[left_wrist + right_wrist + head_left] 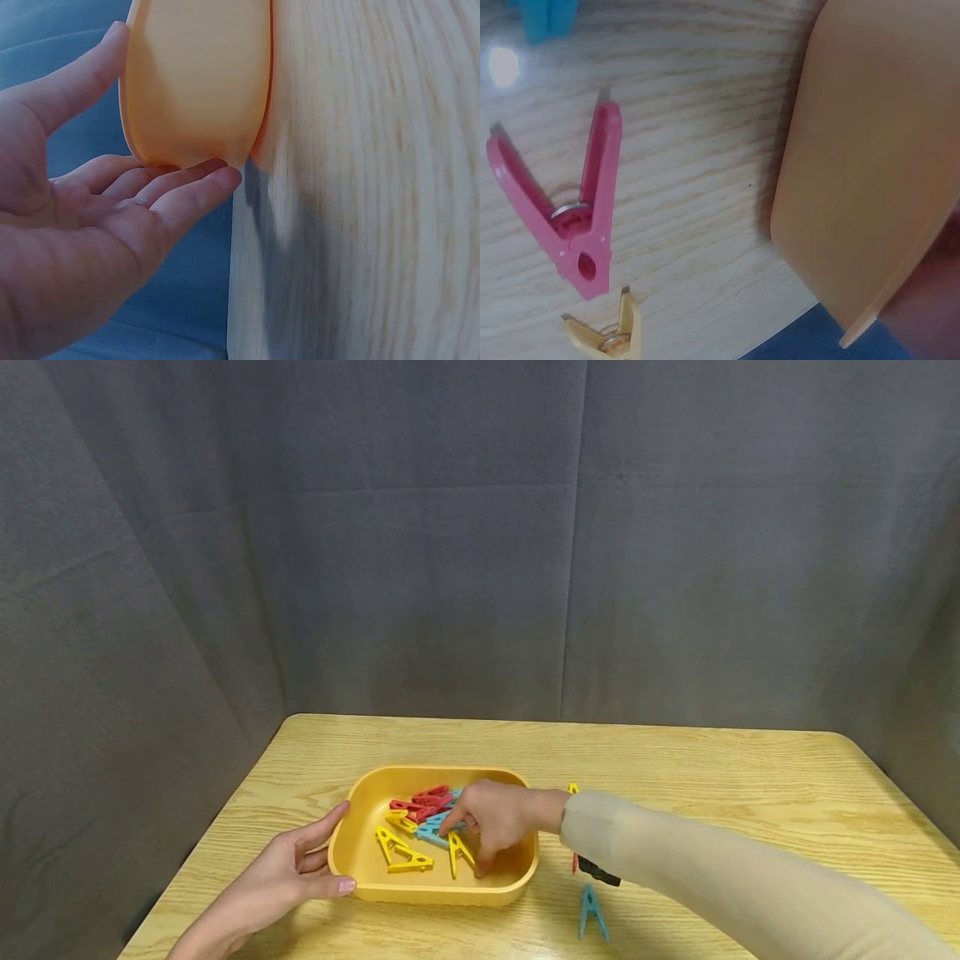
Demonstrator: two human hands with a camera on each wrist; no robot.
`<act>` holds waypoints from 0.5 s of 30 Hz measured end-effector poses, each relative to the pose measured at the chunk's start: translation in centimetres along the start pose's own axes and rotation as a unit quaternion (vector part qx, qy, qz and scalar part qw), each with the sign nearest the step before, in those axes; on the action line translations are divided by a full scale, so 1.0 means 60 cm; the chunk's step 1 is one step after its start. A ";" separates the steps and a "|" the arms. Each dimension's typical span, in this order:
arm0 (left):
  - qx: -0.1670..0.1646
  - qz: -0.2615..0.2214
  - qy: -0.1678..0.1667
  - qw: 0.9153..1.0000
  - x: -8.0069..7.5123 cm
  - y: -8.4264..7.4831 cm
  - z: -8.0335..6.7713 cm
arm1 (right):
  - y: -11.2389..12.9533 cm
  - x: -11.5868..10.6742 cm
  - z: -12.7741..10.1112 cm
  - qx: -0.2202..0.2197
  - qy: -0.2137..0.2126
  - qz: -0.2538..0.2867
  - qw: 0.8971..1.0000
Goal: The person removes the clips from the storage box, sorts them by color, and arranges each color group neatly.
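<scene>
A yellow tray (435, 772) sits near the table's front left and holds several red, yellow and blue clothes pegs. My left hand (315, 860) cups the tray's left front corner with straight fingers; in the left wrist view the left hand (112, 210) touches the tray's outer wall (195, 82). My right hand (468, 843) reaches into the tray, fingers bent down over a blue peg (433, 833) and a yellow peg (459, 852). Whether it pinches one is hidden. The right wrist view shows only the tray's outer wall (870, 165).
On the wooden table (675, 777), right of the tray, lie a blue peg (592, 912), a pink peg (577, 217) and a yellow peg (611, 334). Grey cloth hangs behind and at both sides. The table's left edge (236, 262) runs close to my left hand.
</scene>
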State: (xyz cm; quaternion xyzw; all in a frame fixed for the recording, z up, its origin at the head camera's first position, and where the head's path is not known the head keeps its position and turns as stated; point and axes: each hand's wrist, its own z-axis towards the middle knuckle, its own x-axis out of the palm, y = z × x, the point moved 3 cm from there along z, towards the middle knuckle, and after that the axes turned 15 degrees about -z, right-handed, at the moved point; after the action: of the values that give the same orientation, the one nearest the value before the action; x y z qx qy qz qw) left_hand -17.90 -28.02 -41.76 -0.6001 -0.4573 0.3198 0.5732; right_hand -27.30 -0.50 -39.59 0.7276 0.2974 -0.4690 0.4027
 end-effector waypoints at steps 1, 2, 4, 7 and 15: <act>-0.001 0.001 -0.001 1.000 0.000 0.000 0.000 | 0.001 0.000 -0.001 -0.001 -0.002 0.001 1.000; -0.002 0.001 -0.001 1.000 0.000 0.000 0.000 | 0.003 0.000 -0.001 -0.003 -0.003 0.000 1.000; -0.005 0.002 -0.004 1.000 0.000 0.000 0.000 | 0.006 0.000 -0.003 -0.009 -0.002 0.001 1.000; -0.007 0.002 -0.005 1.000 0.000 0.000 0.000 | 0.006 -0.001 -0.006 -0.010 -0.004 0.002 1.000; -0.002 0.002 -0.002 1.000 0.000 0.000 0.001 | 0.004 -0.002 -0.016 0.021 -0.028 -0.028 0.999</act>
State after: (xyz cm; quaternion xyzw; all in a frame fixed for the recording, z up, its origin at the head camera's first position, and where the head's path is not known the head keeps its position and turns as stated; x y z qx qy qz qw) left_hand -17.98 -27.97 -41.79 -0.6012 -0.4582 0.3214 0.5703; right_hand -26.77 0.19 -39.18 0.7139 0.2964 -0.5061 0.3825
